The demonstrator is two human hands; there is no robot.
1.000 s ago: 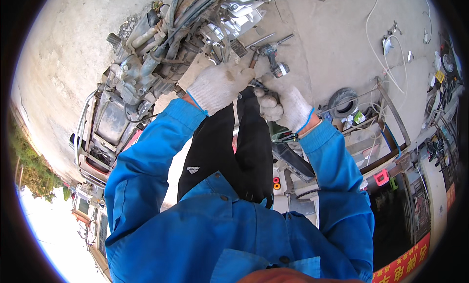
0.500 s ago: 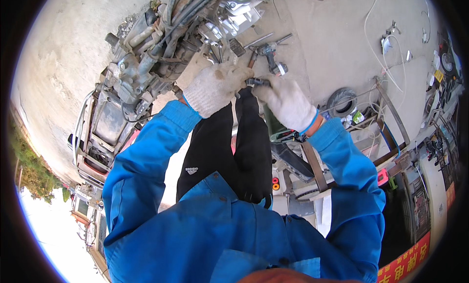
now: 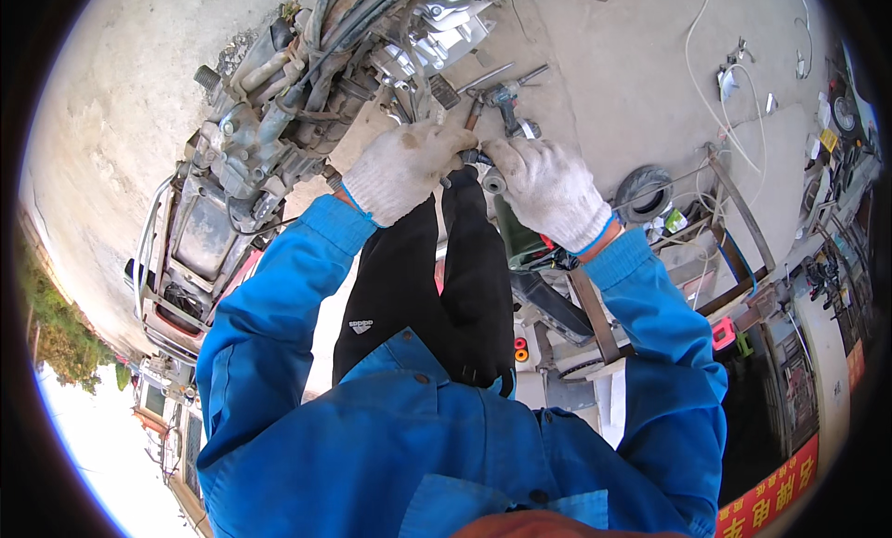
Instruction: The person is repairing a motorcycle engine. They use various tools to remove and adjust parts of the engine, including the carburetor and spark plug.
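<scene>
Both my hands wear white knitted gloves and meet in front of my knees. My left hand (image 3: 401,166) is closed, its fingertips around one end of a short dark cylindrical part (image 3: 476,156). Against the other end of that part, my right hand (image 3: 548,187) has its fingers curled. Below the right fingers shows a grey metal piece with a round, ring-like end (image 3: 493,180); whether it joins the dark part is hidden by the glove. A cordless power tool (image 3: 506,101) lies on the ground just beyond my hands.
A partly stripped vehicle frame with a greasy mechanism (image 3: 251,143) stands at the left. Beyond my left hand are silver metal castings (image 3: 446,41) and hand tools. A small tyre (image 3: 648,192), a metal rack (image 3: 743,208) and a pale hose (image 3: 729,129) lie to the right.
My right hand has turned, and the grey ring-ended piece now shows below its fingers. The dark part sits slightly further left, more covered by the gloves.
</scene>
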